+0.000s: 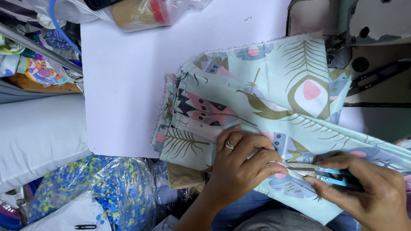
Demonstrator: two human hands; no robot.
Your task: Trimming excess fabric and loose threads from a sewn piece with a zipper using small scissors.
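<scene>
A pale blue fabric [274, 90] printed with feathers lies folded over the white table [128, 72] and down towards my lap. My left hand [242, 164], with a ring on one finger, presses and pinches the fabric near its lower fold. My right hand [372, 192] grips small blue-handled thread snips [325, 174], whose metal tips point left and meet the fabric right at my left fingertips.
A sewing machine [368, 25] stands at the upper right. A clear plastic bag [141, 13] lies at the table's far edge. Bagged blue-and-yellow fabric [102, 184] and a white bundle [38, 132] sit at the left. Small black snips [85, 226] lie at the bottom left.
</scene>
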